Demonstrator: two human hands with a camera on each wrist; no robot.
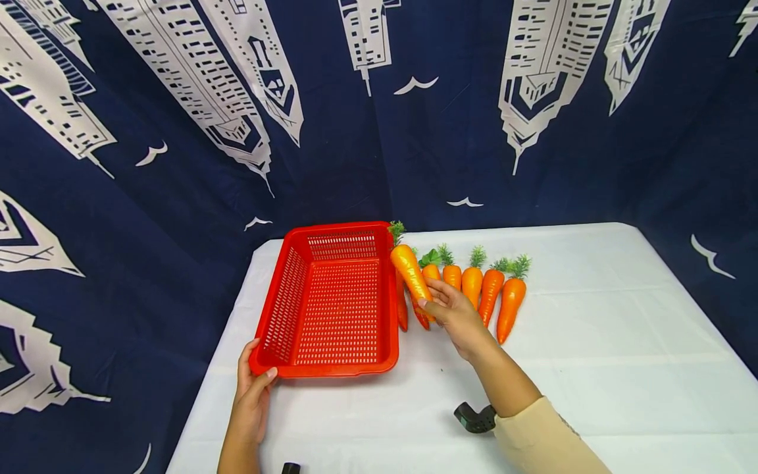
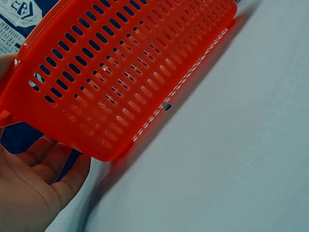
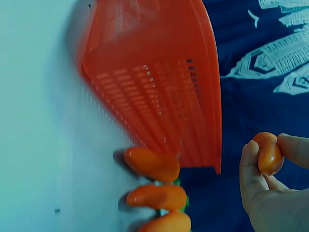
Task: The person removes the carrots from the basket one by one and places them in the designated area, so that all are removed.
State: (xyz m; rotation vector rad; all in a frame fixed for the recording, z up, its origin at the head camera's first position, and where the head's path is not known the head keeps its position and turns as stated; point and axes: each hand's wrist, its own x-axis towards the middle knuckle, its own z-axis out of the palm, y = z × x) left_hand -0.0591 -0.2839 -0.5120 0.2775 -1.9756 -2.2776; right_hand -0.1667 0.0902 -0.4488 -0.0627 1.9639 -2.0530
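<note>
A shallow red plastic basket (image 1: 331,370) with slotted walls stands on the white-covered table, with nothing inside it. My left hand (image 1: 251,401) grips its front left corner, thumb on the rim and fingers (image 2: 72,176) low against the outside. My right hand (image 1: 458,319) pinches an orange carrot (image 1: 408,266) by its narrower end, held up beside the basket's right rim. Behind and right of that hand, several more carrots (image 1: 511,309) with green tops lie in a row, tips toward me. The right wrist view also shows the held carrot (image 3: 270,153) between thumb and fingers.
A white cloth (image 1: 616,342) covers the table. Behind it hangs a dark blue curtain (image 1: 391,151) with white buildings and birds. A black angled object (image 1: 476,418) shows beside the right sleeve (image 1: 545,438), and a small black piece (image 1: 291,468) at the bottom edge.
</note>
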